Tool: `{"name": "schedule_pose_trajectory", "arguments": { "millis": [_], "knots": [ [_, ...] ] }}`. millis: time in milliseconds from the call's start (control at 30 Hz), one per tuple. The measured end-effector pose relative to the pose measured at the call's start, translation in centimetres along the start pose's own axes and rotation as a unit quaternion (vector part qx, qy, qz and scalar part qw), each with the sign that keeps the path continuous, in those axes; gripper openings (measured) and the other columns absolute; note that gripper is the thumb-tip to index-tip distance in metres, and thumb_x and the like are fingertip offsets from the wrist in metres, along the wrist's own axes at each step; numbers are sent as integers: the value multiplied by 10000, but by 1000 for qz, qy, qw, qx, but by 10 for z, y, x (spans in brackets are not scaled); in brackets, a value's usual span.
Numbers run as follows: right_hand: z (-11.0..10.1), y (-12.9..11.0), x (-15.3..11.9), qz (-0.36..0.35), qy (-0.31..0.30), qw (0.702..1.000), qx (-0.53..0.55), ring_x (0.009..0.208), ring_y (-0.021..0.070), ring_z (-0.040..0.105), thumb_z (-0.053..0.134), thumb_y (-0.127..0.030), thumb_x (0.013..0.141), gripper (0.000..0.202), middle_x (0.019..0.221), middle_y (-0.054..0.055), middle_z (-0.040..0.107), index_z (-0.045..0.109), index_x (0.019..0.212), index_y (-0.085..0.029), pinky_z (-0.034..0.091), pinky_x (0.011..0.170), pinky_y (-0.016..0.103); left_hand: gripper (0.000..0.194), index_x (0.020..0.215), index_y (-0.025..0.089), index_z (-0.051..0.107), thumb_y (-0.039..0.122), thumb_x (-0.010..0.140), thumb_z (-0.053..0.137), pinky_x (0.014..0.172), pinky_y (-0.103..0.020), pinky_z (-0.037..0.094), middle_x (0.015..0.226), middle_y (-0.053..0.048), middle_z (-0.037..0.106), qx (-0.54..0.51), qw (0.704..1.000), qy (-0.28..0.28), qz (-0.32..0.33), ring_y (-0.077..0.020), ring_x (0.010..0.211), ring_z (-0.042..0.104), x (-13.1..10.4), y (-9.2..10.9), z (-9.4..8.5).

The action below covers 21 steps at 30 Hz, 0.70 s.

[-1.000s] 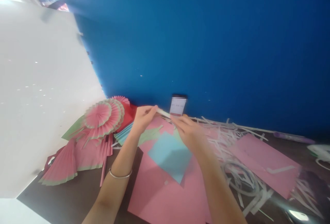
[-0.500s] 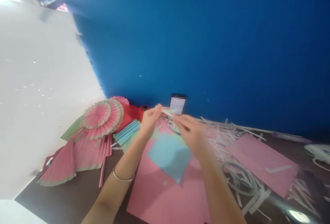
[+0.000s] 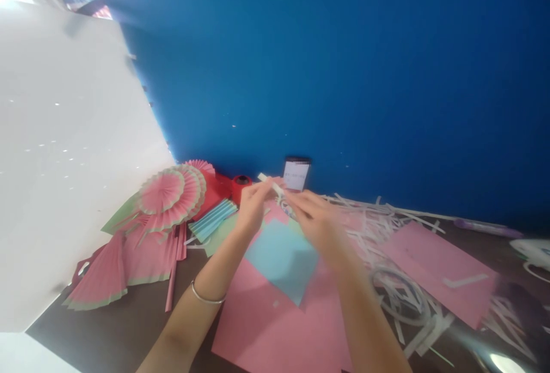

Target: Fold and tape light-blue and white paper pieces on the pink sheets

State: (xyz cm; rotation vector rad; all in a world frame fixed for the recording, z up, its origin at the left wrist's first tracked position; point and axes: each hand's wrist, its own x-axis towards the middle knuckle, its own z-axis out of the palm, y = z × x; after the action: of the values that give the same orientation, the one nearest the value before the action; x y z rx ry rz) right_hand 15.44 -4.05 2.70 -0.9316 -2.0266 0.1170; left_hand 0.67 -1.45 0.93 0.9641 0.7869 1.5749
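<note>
While on strip (image 3: 277, 189), left hand (image 3: 253, 204) further inward

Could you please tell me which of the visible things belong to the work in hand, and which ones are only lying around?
In the work, it seems:
- pale strip, pinched in the left hand
- right hand, at the strip's other end

Apparently just lying around:
- pink pleated fan
- phone
- purple pen
- blue sheet
</note>
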Motion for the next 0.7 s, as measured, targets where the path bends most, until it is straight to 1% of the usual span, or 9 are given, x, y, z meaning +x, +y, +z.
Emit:
{"name": "schedule_pose_trajectory", "arguments": {
  "millis": [167,300,500,700],
  "knots": [
    [6,1,-1,-35,-19,996,-74,740,169,589,400,-125,885,368,893,76,648,577,1198,-204,478,644,282,312,816,106,704,397,711,668,772,-359,490,770,-105,700,-19,1000,8,1,-240,805,666,-2,12,2],
    [10,0,-2,-49,-23,992,-118,770,178,585,372,-94,881,404,911,81,644,549,1230,-196,482,652,277,325,781,98,699,409,684,693,803,-374,493,850,-132,707,-45,999,10,-7,-263,849,669,-4,22,3],
    [10,-2,-2,-50,-33,989,-132,760,171,585,351,-100,881,423,908,79,637,526,1252,-204,479,632,264,323,797,95,699,400,691,695,847,-394,489,926,-141,701,-61,998,7,-16,-270,871,669,-6,28,5],
    [12,-2,-3,-44,-43,988,-143,753,168,596,336,-60,847,486,937,81,630,500,1277,-218,473,594,255,352,825,97,695,420,686,694,881,-418,473,974,-150,689,-61,998,12,-26,-287,920,654,-8,29,6]
  ]
}}
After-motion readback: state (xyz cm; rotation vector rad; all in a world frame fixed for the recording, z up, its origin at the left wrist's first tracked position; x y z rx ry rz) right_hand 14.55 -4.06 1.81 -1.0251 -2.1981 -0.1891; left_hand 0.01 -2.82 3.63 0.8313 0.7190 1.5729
